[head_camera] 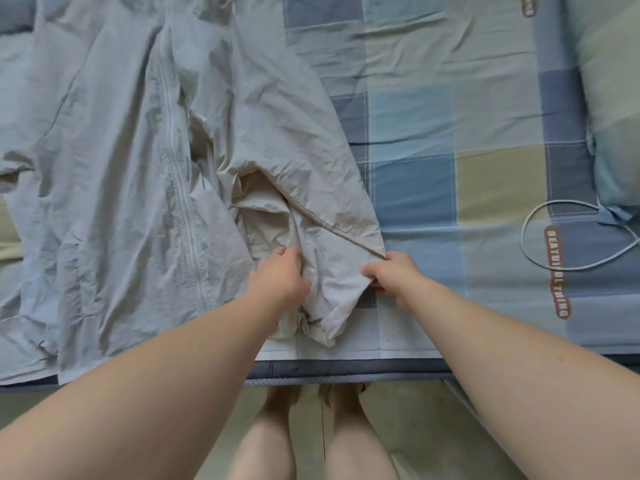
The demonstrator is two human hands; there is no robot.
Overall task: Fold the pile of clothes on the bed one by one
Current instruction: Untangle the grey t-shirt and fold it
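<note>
A pale grey zip-up jacket lies spread across the left half of the bed, its white zipper running down the middle. Its hood and collar part is bunched near the bed's front edge. My left hand grips a fold of this bunched cloth with curled fingers. My right hand pinches the seamed edge of the same part, just to the right. Both hands are close together near the front edge of the bed.
The bed carries a checked sheet in blue and pale green. A light cable loop lies at the right, below a pillow. The bed's front edge runs across the lower view, with floor and my legs below.
</note>
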